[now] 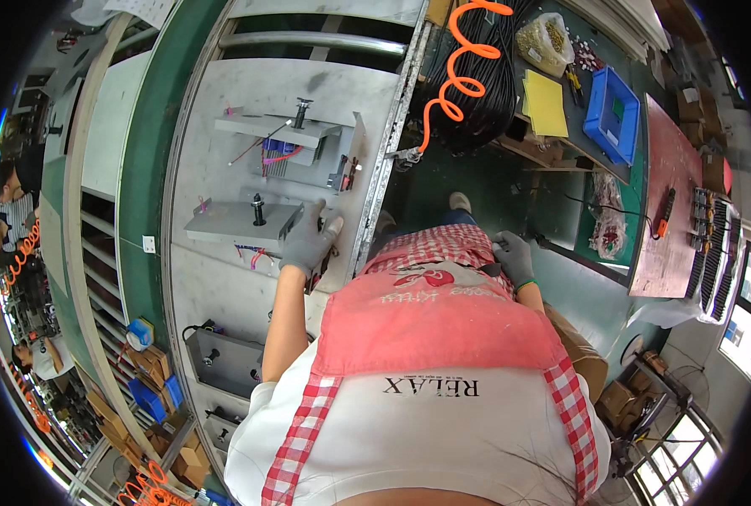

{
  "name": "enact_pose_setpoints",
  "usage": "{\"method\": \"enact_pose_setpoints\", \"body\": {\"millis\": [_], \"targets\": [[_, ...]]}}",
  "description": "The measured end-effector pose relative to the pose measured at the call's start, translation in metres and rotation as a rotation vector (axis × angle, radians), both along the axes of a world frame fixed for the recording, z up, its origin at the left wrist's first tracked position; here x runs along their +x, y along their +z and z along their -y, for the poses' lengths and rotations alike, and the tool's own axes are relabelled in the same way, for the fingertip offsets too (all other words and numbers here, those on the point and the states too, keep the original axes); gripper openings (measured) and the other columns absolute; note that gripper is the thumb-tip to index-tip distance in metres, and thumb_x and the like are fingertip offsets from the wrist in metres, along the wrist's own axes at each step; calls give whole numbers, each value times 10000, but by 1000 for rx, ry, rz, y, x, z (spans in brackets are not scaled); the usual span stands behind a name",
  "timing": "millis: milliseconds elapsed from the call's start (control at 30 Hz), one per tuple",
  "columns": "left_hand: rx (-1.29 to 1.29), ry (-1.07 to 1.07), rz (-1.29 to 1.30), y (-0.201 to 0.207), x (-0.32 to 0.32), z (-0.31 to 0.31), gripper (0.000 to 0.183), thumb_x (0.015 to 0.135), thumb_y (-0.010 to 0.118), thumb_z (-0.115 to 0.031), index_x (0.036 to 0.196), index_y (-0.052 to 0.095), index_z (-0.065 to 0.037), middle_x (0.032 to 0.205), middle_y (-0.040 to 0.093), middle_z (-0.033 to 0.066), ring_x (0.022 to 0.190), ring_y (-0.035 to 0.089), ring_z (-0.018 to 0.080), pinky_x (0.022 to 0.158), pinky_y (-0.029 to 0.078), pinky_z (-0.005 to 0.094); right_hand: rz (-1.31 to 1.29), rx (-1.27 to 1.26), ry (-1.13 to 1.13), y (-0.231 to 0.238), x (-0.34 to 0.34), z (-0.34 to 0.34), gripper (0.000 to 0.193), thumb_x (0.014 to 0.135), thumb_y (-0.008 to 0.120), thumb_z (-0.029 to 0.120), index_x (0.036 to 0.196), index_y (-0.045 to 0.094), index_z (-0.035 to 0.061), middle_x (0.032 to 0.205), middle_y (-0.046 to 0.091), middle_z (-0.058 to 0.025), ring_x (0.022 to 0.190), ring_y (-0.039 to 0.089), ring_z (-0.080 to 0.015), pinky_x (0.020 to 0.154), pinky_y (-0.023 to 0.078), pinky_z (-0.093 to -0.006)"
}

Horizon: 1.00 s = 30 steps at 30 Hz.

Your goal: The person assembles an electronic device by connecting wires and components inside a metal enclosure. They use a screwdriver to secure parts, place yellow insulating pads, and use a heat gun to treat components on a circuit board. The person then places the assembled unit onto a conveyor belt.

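My left hand, in a grey glove, is at the right end of a grey metal panel unit on the workbench. Its fingers are apart and touch or nearly touch the panel's end. A black knob-topped post stands up from this panel, and red and purple wires show beneath it. Beyond lies a second grey metal unit with a similar post, a blue-purple part and loose wires. My right hand, also gloved, hangs beside my red apron with its fingers curled. A small dark thing shows by its fingertips; its kind is unclear.
An orange coiled air hose hangs ahead, before a bundle of black cables. To the right are a blue tray, yellow sheets and a bag of small parts. Another grey metal box sits nearer on the left bench.
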<state>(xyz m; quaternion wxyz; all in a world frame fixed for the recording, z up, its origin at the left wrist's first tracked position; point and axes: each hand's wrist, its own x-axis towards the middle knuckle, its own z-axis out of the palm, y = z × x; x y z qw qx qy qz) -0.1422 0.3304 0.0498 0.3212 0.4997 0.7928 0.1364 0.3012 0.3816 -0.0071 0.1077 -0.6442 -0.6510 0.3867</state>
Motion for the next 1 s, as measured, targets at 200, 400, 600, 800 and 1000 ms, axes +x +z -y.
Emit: {"method": "enact_pose_setpoints", "body": {"millis": [200, 400, 600, 800, 1000], "targets": [[-96, 168, -123, 10, 17, -4, 376, 781, 679, -319, 1083, 641, -99, 890, 666, 134, 784, 633, 262, 755, 482, 356, 3, -63, -13, -12, 42, -10, 146, 777, 641, 106, 892, 644, 16, 801, 650, -98, 720, 626, -171, 684, 498, -295], [221, 347, -298, 10, 50, 3, 288, 770, 625, -145, 1045, 641, -58, 901, 654, 174, 879, 625, 340, 788, 477, 398, -47, -68, 69, -25, 102, -45, 169, 767, 639, 129, 910, 657, 41, 797, 647, -108, 718, 626, -198, 684, 502, -314], [480, 297, -437, 45, 152, -80, 220, 833, 592, -133, 1011, 644, -16, 947, 643, 189, 882, 619, 330, 795, 479, 400, 9, 54, -146, 5, 209, -68, 143, 766, 630, 127, 893, 652, 65, 842, 628, -126, 796, 635, -276, 734, 506, -372], [464, -565, -12, 9, 389, -215, 176, 853, 599, -149, 981, 649, -40, 935, 642, 155, 870, 623, 307, 762, 495, 403, 418, 459, -877, 75, 396, 29, 308, 752, 669, 125, 1047, 582, 104, 1071, 579, -124, 1017, 560, -317, 872, 469, -405], [270, -1604, 182, 0, 692, -226, 163, 844, 611, -176, 976, 649, -89, 927, 639, 126, 860, 620, 318, 752, 499, 400, 1135, 483, -1799, 147, 432, 252, 470, 720, 695, 127, 1161, 540, 83, 1198, 529, -151, 1135, 486, -353, 988, 389, -427]]}}
